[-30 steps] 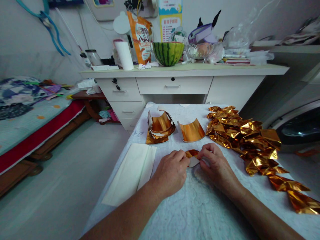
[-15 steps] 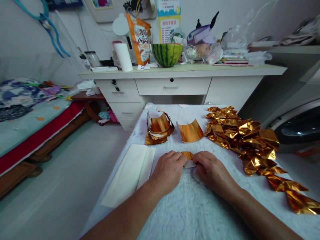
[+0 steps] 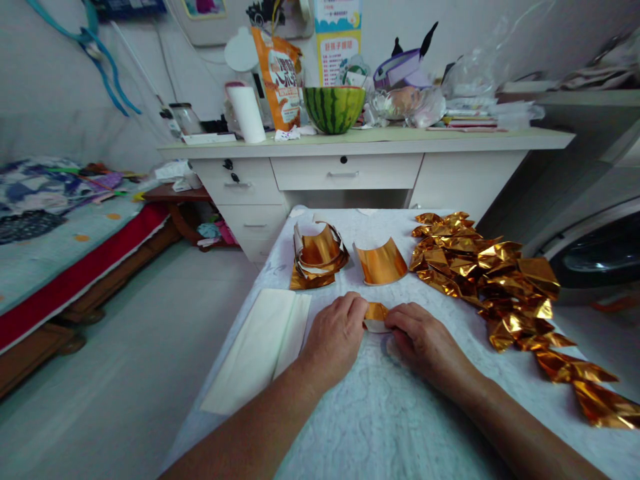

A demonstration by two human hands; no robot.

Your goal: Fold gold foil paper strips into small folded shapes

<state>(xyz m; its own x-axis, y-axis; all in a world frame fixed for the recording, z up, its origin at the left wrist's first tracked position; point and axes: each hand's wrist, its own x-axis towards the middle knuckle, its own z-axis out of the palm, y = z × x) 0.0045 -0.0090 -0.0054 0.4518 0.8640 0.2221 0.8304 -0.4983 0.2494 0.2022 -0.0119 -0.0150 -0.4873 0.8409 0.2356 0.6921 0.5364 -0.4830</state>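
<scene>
A small gold and white piece of foil paper (image 3: 376, 316) lies between my two hands on the cloth-covered table (image 3: 400, 413). My left hand (image 3: 336, 339) pinches its left end, and my right hand (image 3: 421, 337) grips the right end. Beyond them rests a curved gold sheet (image 3: 382, 262), with a curled stack of gold sheets (image 3: 320, 257) to its left. Folded white paper (image 3: 255, 350) lies beside my left forearm. Folded shiny gold pieces (image 3: 480, 267) are heaped in a long row on the right.
Behind the table stands a white desk (image 3: 350, 170) holding a watermelon half (image 3: 334, 109), an orange bag (image 3: 283, 83) and a white roll (image 3: 246, 113). A bed (image 3: 75, 247) is at the left, a washing machine (image 3: 595, 247) at the right.
My left hand's fingers have shifted slightly back and up at the left end of the piece, showing more of its white lower part. My right hand has barely moved.
</scene>
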